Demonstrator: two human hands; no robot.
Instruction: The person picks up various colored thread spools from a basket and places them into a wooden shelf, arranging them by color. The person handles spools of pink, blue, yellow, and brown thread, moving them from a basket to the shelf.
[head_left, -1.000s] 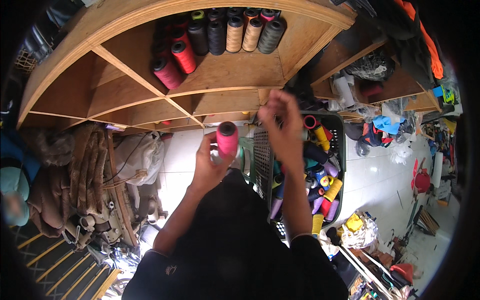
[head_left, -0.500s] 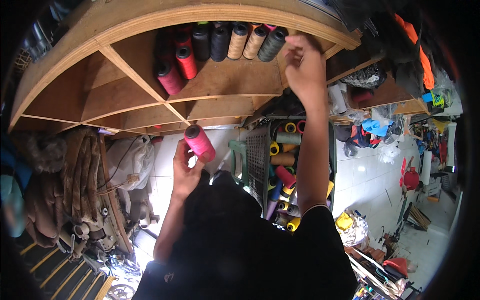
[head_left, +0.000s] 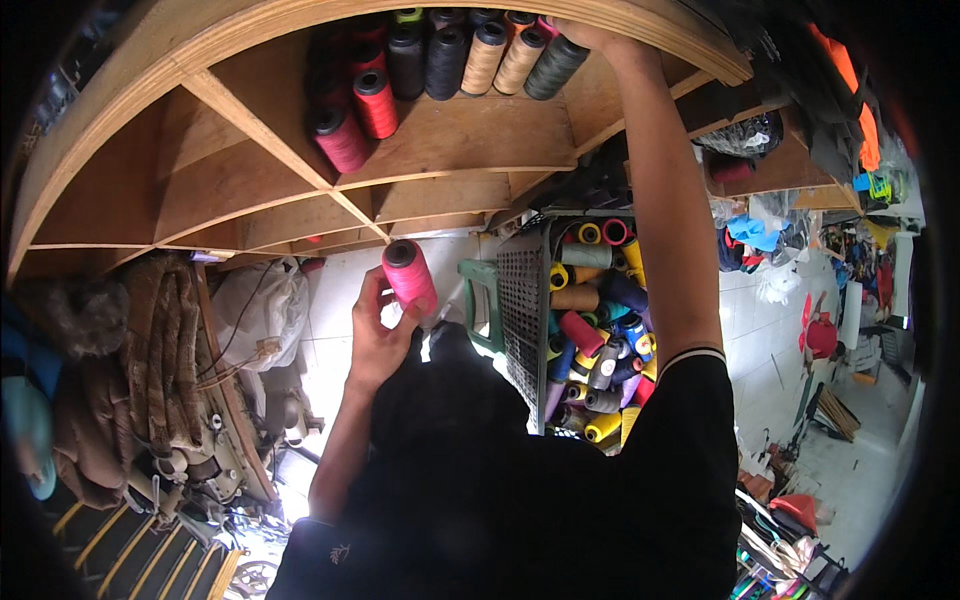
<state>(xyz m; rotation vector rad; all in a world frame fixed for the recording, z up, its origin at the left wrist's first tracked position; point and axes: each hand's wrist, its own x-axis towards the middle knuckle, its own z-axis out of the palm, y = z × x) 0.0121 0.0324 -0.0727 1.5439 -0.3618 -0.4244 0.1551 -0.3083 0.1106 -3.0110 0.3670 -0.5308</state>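
A person in a dark short-sleeved top is seen from above, facing a wooden shelf unit divided into compartments. The left hand grips a bright pink thread spool, thumb on one side and fingers on the other, holding it in front of the body, just below the shelf edge and apart from it. The right arm stretches up to the large top compartment, with the right hand beside the dark green spool at the right end of a row. The right fingertips are hidden at the picture's upper part, so whether they grip anything cannot be told.

Inside that top compartment, spools are grouped together: a crimson spool and a red spool toward the left, then two dark ones, two tan spools and the dark green one. Behind them show lime, orange and pink tops.

Below, to the right of the body, a dark perforated plastic crate holds a jumbled heap of spools in yellow, purple, blue, grey, brown and red. A green stool is just left of the crate. Further left, a whitish plastic bag sits near brown furry fabric.
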